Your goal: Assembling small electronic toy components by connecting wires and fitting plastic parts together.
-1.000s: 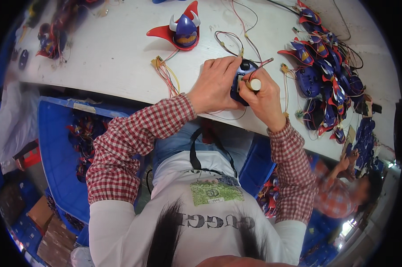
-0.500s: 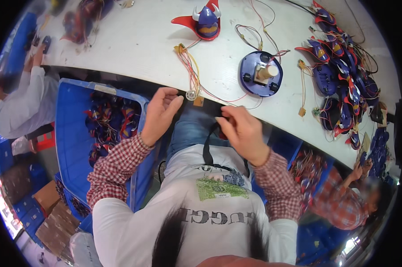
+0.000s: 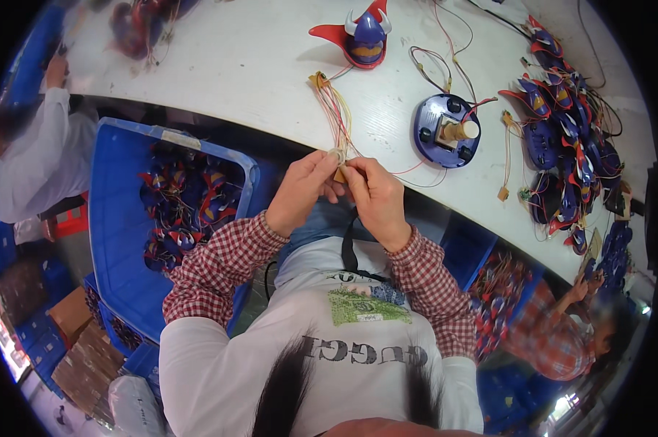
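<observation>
At the table's near edge, my left hand [image 3: 301, 188] is closed in a pinch on a small round disc [image 3: 337, 154] with thin wires. My right hand [image 3: 378, 198] is closed too, thumb and finger pinching at the disc's right side. The fingertips partly cover the disc. Below it, a small tan connector [image 3: 340, 175] shows between the hands. A bundle of red and yellow wires [image 3: 333, 109] runs from the disc up the table toward a purple and red toy head with white horns [image 3: 367, 42].
Right of my hands lies a round purple base [image 3: 434, 149] with a cylinder on it. Many horned toys [image 3: 562, 124] are heaped at the table's right. A blue bin [image 3: 121, 240] of similar toys stands at my left. Two other people sit at either side.
Both hands came together at the table edge and closed on the round disc, which lay uncovered at the edge before. The view has shifted, so things on the table appear farther right.
</observation>
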Motion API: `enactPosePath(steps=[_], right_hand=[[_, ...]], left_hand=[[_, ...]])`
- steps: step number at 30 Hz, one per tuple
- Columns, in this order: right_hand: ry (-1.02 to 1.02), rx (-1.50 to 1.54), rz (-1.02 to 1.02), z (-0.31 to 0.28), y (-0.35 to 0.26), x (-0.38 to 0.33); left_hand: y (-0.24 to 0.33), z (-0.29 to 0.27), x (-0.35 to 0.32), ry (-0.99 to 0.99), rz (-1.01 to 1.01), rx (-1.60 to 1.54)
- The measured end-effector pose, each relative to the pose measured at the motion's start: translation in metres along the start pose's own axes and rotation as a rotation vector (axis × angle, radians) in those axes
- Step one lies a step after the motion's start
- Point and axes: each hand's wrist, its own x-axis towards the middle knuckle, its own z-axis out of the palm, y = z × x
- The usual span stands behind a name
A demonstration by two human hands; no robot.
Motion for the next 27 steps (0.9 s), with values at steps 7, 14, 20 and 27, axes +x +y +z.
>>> enactPosePath(steps=[7, 14, 20, 27], right_hand=[[-0.024, 0.184, 0.17, -0.009, -0.008, 0.005], [-0.12, -0.143, -0.053, -0.023, -0.004, 0.016], [0.05, -0.414, -0.288, -0.018, -0.035, 0.06], [0.138, -0.636, -0.353, 0.037, -0.012, 0.124]], left_hand=[[0.007, 0.001, 0.001, -0.051, -0.047, -0.19], [0.007, 0.003, 0.0, -0.026, -0.056, -0.177], [0.005, 0.002, -0.002, 0.031, -0.035, -0.067], [-0.002, 0.004, 0.002, 0.015, -0.062, -0.021]])
